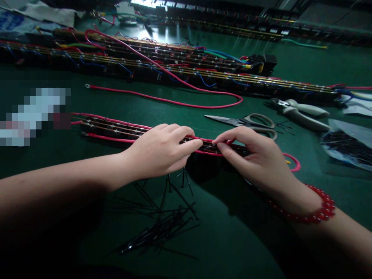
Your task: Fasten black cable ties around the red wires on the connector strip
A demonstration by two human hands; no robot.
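A long black strip (116,130) with metal rods lies across the green bench, red cables (112,138) running along both its long edges. Over its middle, my left hand (162,149) grips the strip with bent fingers. To the right, my right hand (255,159), with a red bead bracelet (325,203) at the wrist, pinches a thin dark cable tie (209,146) between thumb and forefinger, close against the strip. The strip's right part is mostly covered by this hand. A loose pile of black cable ties (157,232) lies nearer to me, below my left hand.
Scissors (247,122) and grey-handled cutting pliers (302,112) lie beyond my right hand. A clear bag of black ties (348,145) is at the right. One loose red cable (162,101) curves behind the strip. Longer wired assemblies (174,71) span the back.
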